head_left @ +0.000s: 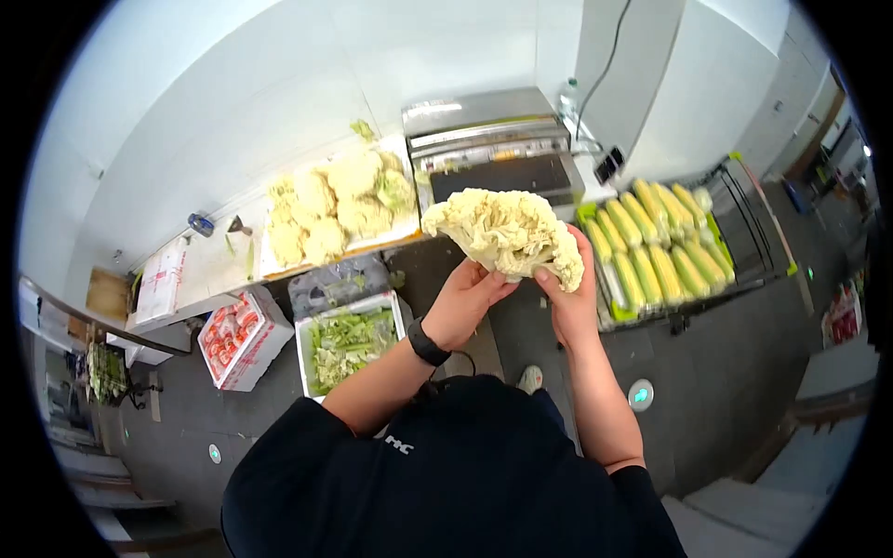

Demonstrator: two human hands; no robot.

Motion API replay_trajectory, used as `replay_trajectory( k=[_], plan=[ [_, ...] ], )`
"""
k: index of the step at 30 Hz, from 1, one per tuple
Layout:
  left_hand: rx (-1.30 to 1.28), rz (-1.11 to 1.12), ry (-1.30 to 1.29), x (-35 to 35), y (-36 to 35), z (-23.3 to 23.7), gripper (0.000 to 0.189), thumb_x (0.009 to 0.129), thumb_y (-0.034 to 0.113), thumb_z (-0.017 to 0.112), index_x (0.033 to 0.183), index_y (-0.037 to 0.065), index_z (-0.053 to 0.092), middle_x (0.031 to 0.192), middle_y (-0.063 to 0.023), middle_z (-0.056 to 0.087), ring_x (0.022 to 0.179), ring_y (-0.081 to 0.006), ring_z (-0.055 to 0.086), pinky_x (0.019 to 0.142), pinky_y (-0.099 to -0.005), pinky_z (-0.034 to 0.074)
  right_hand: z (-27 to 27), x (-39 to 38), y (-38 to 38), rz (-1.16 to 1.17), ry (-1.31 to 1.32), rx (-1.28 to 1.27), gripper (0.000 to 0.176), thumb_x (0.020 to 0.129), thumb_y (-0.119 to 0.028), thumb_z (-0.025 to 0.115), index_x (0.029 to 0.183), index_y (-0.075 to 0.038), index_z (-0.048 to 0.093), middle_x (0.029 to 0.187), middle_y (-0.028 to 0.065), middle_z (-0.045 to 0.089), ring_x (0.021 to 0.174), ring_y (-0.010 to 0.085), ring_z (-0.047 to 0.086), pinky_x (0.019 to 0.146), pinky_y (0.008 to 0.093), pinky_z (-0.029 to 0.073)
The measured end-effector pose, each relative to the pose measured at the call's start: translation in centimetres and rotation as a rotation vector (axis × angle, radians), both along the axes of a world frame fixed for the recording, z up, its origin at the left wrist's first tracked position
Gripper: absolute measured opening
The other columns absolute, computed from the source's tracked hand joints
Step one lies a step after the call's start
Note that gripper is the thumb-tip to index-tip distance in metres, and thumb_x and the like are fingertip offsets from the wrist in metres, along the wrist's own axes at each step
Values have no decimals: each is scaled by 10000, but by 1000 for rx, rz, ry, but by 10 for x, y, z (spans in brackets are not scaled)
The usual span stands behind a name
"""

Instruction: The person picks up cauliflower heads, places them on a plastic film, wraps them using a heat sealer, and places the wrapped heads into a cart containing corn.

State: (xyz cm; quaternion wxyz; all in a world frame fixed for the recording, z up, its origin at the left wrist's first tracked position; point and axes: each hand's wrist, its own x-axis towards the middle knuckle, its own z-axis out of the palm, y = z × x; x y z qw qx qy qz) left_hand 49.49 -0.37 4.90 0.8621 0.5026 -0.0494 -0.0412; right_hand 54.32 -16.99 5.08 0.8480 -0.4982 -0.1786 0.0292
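A large pale cauliflower piece (507, 228) is held up between my two hands, in front of the wrapping machine (498, 172). My left hand (460, 302), with a black band on the wrist, grips its lower edge near the stem. My right hand (572, 293) holds its right side, the thumb on the underside and the fingers behind it, partly hidden. More cauliflower heads (339, 200) lie in a group on the counter to the left of the machine.
Wrapped corn (660, 246) fills a green-edged cart (767, 219) at right. Below the counter (209, 270) stand a white box of green trimmings (349, 349) and a white carton of red-and-white packages (237, 339). A bottle (568, 98) stands behind the machine.
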Motion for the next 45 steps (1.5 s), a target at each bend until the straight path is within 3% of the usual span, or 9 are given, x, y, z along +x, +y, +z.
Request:
replay_trajectory(
  k=[4, 8, 14, 18, 24, 28, 31, 36, 45],
  plan=[
    [230, 92, 34, 74, 3, 15, 452, 1012, 206, 496, 1406, 31, 359, 1329, -97, 529, 1189, -206, 554, 993, -361, 464, 5, 96, 0, 203, 227, 174, 564, 886, -10, 613, 1385, -89, 363, 1289, 83, 529, 1139, 200, 573, 917, 348, 512],
    [278, 113, 29, 131, 33, 9, 439, 1000, 166, 508, 1402, 47, 380, 1278, -88, 568, 1128, -178, 577, 927, -309, 474, -2, 191, 18, 297, 399, 288, 300, 928, -71, 540, 1217, 7, 508, 1110, 127, 644, 942, 228, 663, 825, 367, 560],
    [525, 340, 16, 229, 108, -20, 466, 955, 147, 585, 1373, 52, 402, 1255, -83, 578, 1012, -141, 584, 852, -288, 483, -29, 320, 60, 268, 361, 126, 316, 916, -80, 564, 1223, -31, 506, 1116, 109, 638, 903, 213, 665, 774, 355, 568],
    [701, 514, -84, 309, 155, -13, 740, 868, 156, 702, 1457, 80, 260, 1374, -138, 433, 1131, -231, 529, 904, -350, 488, -35, 372, 86, 230, 431, 5, 387, 911, -71, 575, 1278, -61, 453, 1133, 102, 620, 897, 187, 665, 750, 328, 571],
    [739, 414, -42, 394, 187, -30, 573, 886, 125, 675, 1384, 64, 397, 1283, -97, 508, 1014, -179, 552, 859, -308, 492, -34, 461, 124, 267, 344, -187, 387, 902, -56, 586, 1263, -54, 447, 1102, 95, 621, 887, 176, 662, 744, 303, 573],
    [638, 475, 106, 421, 174, -41, 435, 902, 115, 654, 1284, 5, 474, 1183, -72, 559, 892, -145, 582, 811, -266, 490, -18, 541, 148, 305, 317, -542, 415, 889, -130, 609, 1275, -49, 479, 1080, 94, 633, 861, 183, 660, 730, 310, 563],
    [426, 493, 171, 442, 146, -63, 419, 906, 112, 645, 1258, -7, 452, 1208, -107, 530, 962, -150, 571, 857, -277, 479, -11, 618, 177, 495, 242, -572, 426, 880, -193, 613, 1266, -52, 500, 1079, 82, 642, 852, 169, 659, 713, 295, 544],
    [208, 363, 323, 477, 95, -69, 472, 919, 180, 633, 1309, -4, 443, 1227, -96, 532, 1028, -142, 546, 871, -284, 481, 5, 690, 236, 936, -128, -1150, 518, 769, -269, 665, 1244, -90, 560, 1054, 49, 649, 891, 140, 624, 704, 305, 520],
    [225, 255, 400, 517, 103, -108, 369, 900, 185, 651, 1192, -16, 548, 1009, -63, 626, 844, -125, 609, 726, -245, 503, -1, 657, 330, 1222, -681, -1724, 607, 673, -300, 682, 1238, -98, 590, 1058, 119, 657, 964, 228, 630, 783, 373, 532]
  ],
)
